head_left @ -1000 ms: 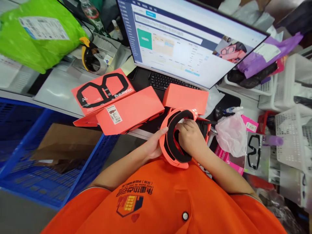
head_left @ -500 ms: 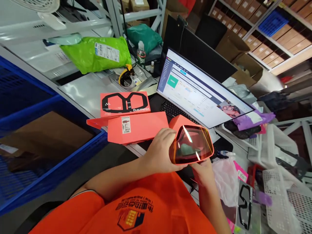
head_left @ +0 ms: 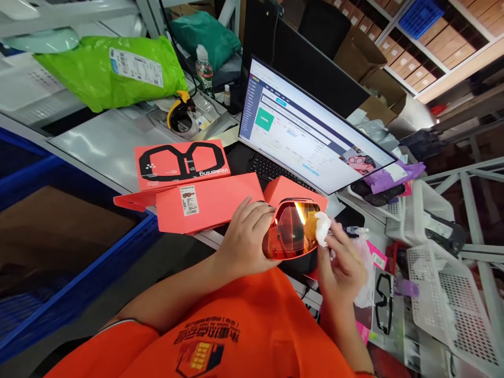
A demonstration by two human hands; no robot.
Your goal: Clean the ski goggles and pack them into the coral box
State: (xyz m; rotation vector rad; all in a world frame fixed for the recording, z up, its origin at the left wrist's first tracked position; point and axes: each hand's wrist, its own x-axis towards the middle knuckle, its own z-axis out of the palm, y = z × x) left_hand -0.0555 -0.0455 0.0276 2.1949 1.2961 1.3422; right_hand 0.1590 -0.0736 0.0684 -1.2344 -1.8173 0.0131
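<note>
My left hand (head_left: 249, 236) is closed on the left end of a pair of orange shield sunglasses (head_left: 290, 231) with a mirrored lens. They are held up in front of the monitor, above the front of the desk. Between the thumb and fingers of my right hand (head_left: 342, 260) is a crumpled white tissue (head_left: 322, 229), which sits against the right end of the lens. Just left of the sunglasses lies a coral box (head_left: 220, 202) with a white label. Behind that is a coral box with a black goggle outline (head_left: 181, 163).
A monitor (head_left: 311, 131) and keyboard (head_left: 271, 170) stand behind my hands. Green parcel (head_left: 118, 71), bottle (head_left: 203, 71) and yellow-black tape dispenser (head_left: 181, 113) are at the back left. White baskets (head_left: 452, 299) line the right side; a blue crate (head_left: 79, 262) is at the left.
My right hand has come out from beneath the sunglasses to their right end, where the white tissue now shows. The sunglasses have turned slightly in my left hand. The whole view has shifted.
</note>
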